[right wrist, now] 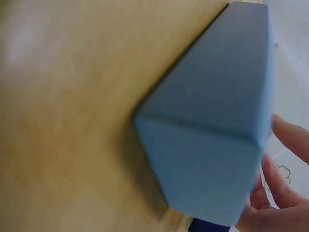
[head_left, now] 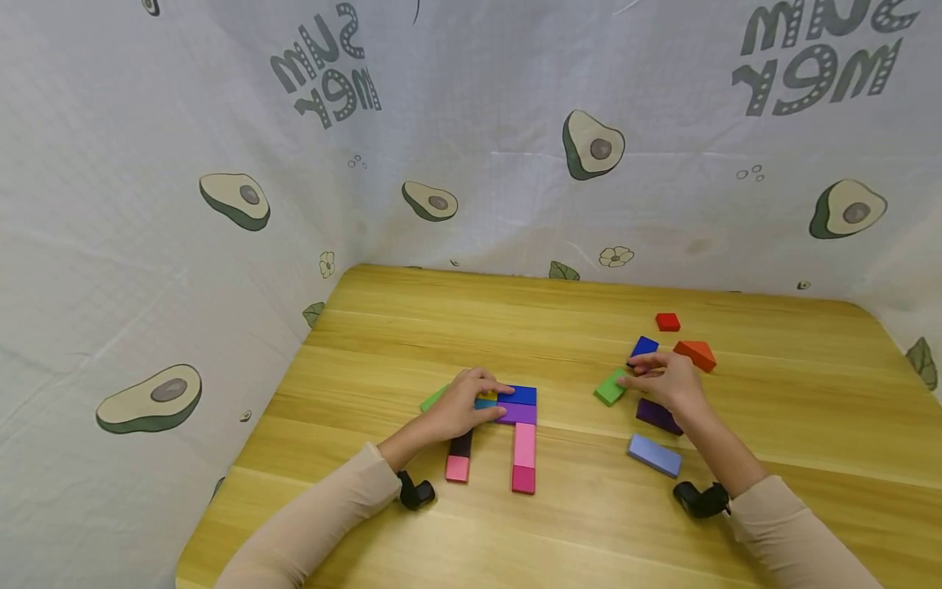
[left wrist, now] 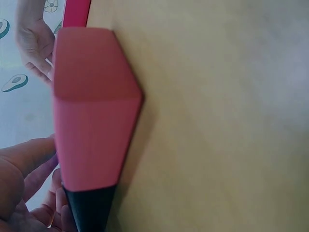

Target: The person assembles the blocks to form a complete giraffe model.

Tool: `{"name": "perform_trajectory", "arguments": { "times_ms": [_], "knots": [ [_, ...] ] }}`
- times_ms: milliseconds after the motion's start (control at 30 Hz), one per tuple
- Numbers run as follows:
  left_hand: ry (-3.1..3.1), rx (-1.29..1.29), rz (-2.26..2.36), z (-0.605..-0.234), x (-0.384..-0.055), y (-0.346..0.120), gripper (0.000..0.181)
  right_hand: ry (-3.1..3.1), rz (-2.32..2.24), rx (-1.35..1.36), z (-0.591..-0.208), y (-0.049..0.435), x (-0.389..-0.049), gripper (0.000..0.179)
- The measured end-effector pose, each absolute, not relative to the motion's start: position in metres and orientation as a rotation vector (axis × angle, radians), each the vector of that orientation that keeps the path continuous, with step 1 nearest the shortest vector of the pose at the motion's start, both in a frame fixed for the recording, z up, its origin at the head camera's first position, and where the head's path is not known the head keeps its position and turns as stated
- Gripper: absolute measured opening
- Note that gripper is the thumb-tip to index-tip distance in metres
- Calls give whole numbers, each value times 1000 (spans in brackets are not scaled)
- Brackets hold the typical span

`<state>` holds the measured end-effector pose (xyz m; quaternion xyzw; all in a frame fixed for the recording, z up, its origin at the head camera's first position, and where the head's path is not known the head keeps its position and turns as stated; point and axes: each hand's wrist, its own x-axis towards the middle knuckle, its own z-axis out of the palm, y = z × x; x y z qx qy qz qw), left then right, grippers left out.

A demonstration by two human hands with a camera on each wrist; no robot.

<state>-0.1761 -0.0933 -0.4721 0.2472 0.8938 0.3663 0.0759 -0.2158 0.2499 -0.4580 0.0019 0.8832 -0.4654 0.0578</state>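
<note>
My left hand [head_left: 464, 405] lies over a joined figure of coloured blocks, index finger on the blue block [head_left: 522, 395] and thumb on the purple block [head_left: 518, 414]. Yellow and light-blue pieces show partly under this hand, and a green block [head_left: 432, 399] juts out on its left. Two legs run toward me: a black block [head_left: 460, 444] ending in a pink one [left wrist: 96, 140], and a pink block [head_left: 525, 444] ending in magenta [head_left: 523, 480]. My right hand [head_left: 673, 381] hovers with thumb and index finger apart, thumb tip at a loose green block [head_left: 611, 388], index fingertip by another blue block [head_left: 644, 348].
Around the right hand lie a dark purple block [head_left: 658, 415], a periwinkle block [head_left: 654, 455], an orange-red triangular block [head_left: 695, 354] and a small red block [head_left: 668, 322]. The wooden table [head_left: 368, 327] meets a white avocado-print curtain [head_left: 486, 123] behind and at left.
</note>
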Motion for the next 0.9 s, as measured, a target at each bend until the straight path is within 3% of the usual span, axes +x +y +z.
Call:
{"name": "perform_trajectory", "arguments": {
  "times_ms": [900],
  "knots": [
    [2667,755,1108,-473,-176,-94,31,2705,-1289,-62,-457,250,-211,39]
  ]
}}
